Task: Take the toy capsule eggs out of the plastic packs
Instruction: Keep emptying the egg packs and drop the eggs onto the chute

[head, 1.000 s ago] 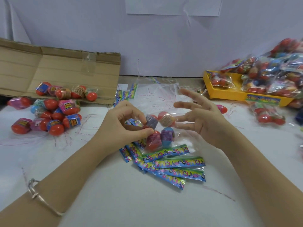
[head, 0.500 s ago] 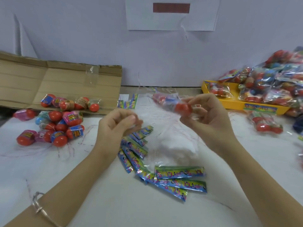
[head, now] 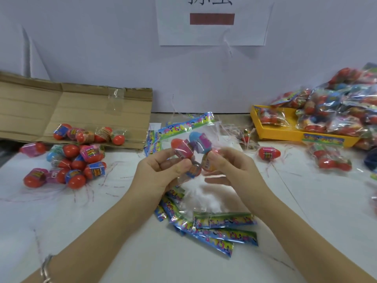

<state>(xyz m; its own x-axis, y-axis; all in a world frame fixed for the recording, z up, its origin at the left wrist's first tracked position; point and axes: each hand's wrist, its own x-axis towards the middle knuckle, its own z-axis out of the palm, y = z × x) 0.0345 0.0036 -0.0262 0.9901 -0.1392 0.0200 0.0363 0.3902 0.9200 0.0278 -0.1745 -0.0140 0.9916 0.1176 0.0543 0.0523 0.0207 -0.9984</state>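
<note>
Both hands, left hand (head: 161, 172) and right hand (head: 230, 168), are pinching a clear pack (head: 193, 144) of toy eggs (head: 181, 149) held up over the bench (head: 122, 231).

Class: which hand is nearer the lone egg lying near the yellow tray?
Right. The right hand, gripping the plastic pack, is just left of the lone egg; the left hand, gripping it too, is farther left.

A flattened cardboard box (head: 81, 111) lies along the desk's (head: 102, 231) far left edge. A yellow tray (head: 279, 136) sits at the far right. A paper sign (head: 214, 35) hangs on the wall (head: 102, 48) behind.
</note>
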